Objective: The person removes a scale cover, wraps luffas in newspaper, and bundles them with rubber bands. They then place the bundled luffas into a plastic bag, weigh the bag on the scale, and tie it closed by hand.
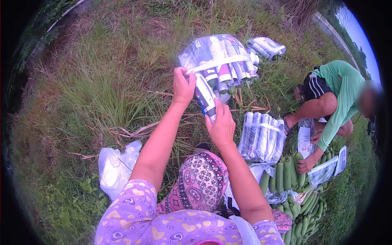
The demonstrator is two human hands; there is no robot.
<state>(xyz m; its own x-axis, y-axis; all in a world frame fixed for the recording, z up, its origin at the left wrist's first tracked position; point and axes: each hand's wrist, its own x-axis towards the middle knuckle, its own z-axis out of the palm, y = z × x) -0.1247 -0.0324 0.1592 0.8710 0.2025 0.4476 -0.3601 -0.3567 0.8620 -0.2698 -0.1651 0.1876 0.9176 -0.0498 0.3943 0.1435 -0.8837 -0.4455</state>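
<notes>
A clear plastic bundle (218, 49) of long green vegetables rolled in printed paper lies on the grass in front of me. Around it runs a white band (222, 62). My left hand (183, 86) is closed, its fingertips pinching the band's left end. A paper-wrapped roll (205, 96) slants down from the bundle's left side, and my right hand (221, 123) grips its lower end. Green tips poke out of several rolls on the bundle's near side. My fingers hide part of the band and the roll.
Another wrapped bundle (266, 47) lies behind; a banded one (262, 136) is to the right. Loose long green vegetables (286, 173) are piled at lower right, where a person in a green top (341, 77) crouches, one hand on them. A white plastic bag (116, 169) lies left.
</notes>
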